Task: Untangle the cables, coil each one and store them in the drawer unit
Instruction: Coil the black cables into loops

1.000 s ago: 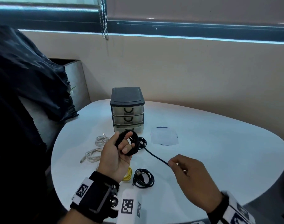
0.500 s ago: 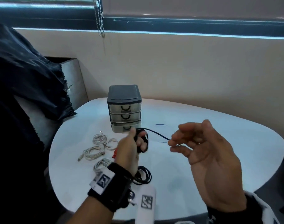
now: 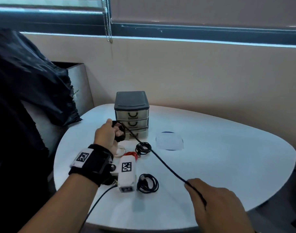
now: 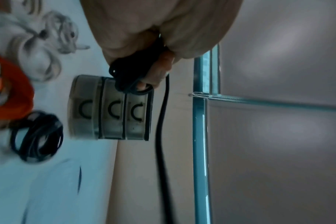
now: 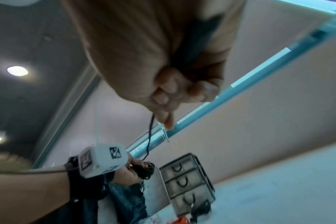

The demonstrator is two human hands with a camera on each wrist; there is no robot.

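Fingers [image 4: 159,71] of the left hand [image 3: 107,137] curl through a small coil of the black cable [image 3: 167,167], held up just in front of the drawer unit [image 3: 131,113]. From that coil the cable runs taut across to the right hand [image 3: 218,207], whose thumb and fingers [image 5: 163,112] pinch it near the worktop's [image 3: 228,162] front edge. On the worktop lie two coiled black cables [image 3: 147,183], one nearer the drawers, a red cable [image 3: 131,154] and pale coiled ones [image 4: 48,45]. All three drawers sit closed.
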